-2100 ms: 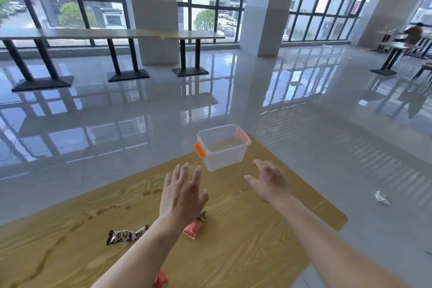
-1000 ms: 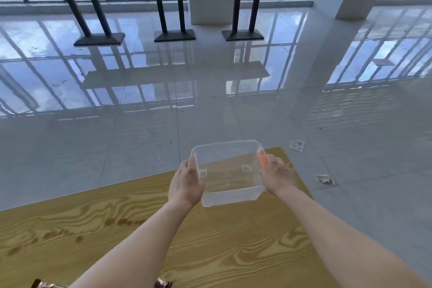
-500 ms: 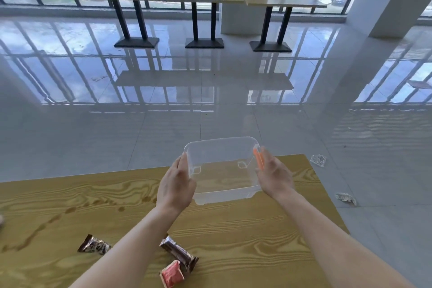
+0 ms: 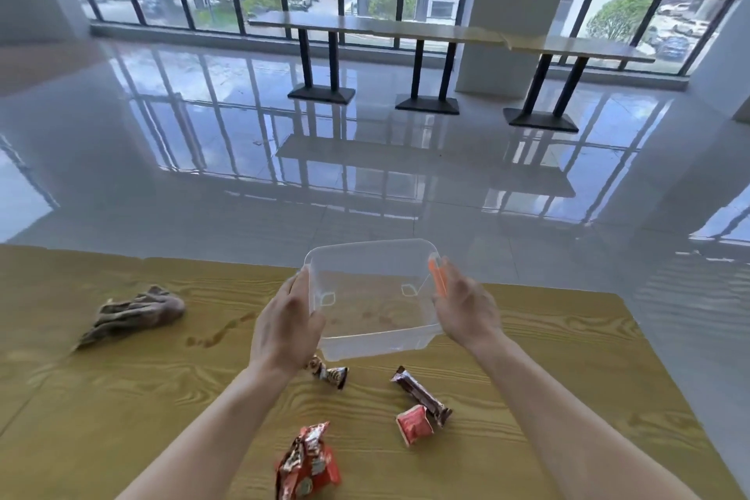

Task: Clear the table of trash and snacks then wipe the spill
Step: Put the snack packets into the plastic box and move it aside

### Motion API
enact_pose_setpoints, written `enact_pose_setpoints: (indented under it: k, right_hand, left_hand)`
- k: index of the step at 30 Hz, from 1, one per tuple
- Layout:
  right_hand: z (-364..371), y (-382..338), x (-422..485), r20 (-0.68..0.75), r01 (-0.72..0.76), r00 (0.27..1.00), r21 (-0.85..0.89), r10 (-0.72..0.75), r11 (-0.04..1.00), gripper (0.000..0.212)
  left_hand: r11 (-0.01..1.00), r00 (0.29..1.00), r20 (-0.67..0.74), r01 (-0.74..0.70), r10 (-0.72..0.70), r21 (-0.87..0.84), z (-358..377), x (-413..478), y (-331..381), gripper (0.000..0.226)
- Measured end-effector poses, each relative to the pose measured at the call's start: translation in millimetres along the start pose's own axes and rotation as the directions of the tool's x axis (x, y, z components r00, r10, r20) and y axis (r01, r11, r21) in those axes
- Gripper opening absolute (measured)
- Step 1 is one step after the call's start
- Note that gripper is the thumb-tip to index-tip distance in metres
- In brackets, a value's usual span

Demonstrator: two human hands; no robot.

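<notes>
I hold a clear plastic container (image 4: pixel 373 341) with orange side clips between both hands, above the wooden table (image 4: pixel 121 418). My left hand (image 4: pixel 284 329) grips its left wall and my right hand (image 4: pixel 462 308) presses its right wall by the orange clip (image 4: pixel 437 276). The container looks empty. Below it lie snacks: a brown wrapper (image 4: pixel 330 373) half under my left wrist, a dark chocolate bar (image 4: pixel 422 396), a small red packet (image 4: pixel 414 424) and a red crumpled bag (image 4: pixel 306 463). A brownish spill streak (image 4: pixel 221 331) runs left of the container. A crumpled brown cloth (image 4: pixel 134 315) lies at the table's left.
The table's far edge runs just behind the container, and its right corner (image 4: pixel 613 300) is rounded. Beyond is glossy tiled floor. Long tables on black pedestal legs (image 4: pixel 426 37) stand by the windows, next to a white pillar (image 4: pixel 515 12).
Both hands reached for the container and took hold of it. They have carried it left and nearer the snacks. My view has swung left, so the cloth and more wrappers show.
</notes>
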State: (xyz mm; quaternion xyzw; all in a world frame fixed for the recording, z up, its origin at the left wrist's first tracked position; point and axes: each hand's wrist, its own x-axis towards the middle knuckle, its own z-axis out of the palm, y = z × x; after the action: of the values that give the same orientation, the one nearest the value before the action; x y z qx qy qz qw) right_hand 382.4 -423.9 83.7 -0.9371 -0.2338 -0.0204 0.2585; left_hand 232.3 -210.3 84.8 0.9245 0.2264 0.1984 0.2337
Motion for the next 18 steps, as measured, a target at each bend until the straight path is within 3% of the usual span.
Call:
enact_pose_setpoints:
  k: [6,12,18]
  right_hand:
    - [51,-102,-29,0.065,0.153,0.986,0.036,-0.155,0.988,0.048]
    - [101,-179,-53,0.142,0.192,0.969,0.096,-0.204,0.977,0.034]
    - [144,-218,-66,0.261,0.188,0.944,0.081,-0.203,0.979,0.045]
  left_hand:
    - [0.993,0.993,-0.055,0.107,-0.104,0.047,-71,-41,-90,0.050]
    - [0.969,0.969,-0.089,0.236,-0.229,0.078,-116,-78,-168,0.047]
    - [0.947,0.948,-0.073,0.314,-0.309,0.072,-125,-101,-222,0.056]
